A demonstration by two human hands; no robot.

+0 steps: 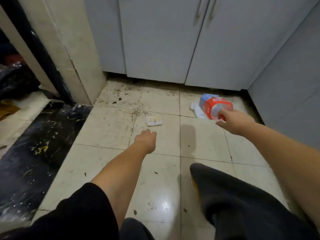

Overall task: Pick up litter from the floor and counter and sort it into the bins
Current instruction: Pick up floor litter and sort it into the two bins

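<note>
Right hand clamped on bottle, fingers hidden | left hand curled, grip unclear

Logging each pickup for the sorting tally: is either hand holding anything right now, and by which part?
The right hand has its grip on the neck end of the clear plastic bottle with the red label. The left hand holds nothing visible.

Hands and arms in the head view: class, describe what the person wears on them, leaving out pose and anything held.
Both hands, left and right, are bare: no gloves, rings, watch or wristband visible. The forearms are uncovered too. A black short sleeve covers the left upper arm; the right arm shows no sleeve within the frame.
</note>
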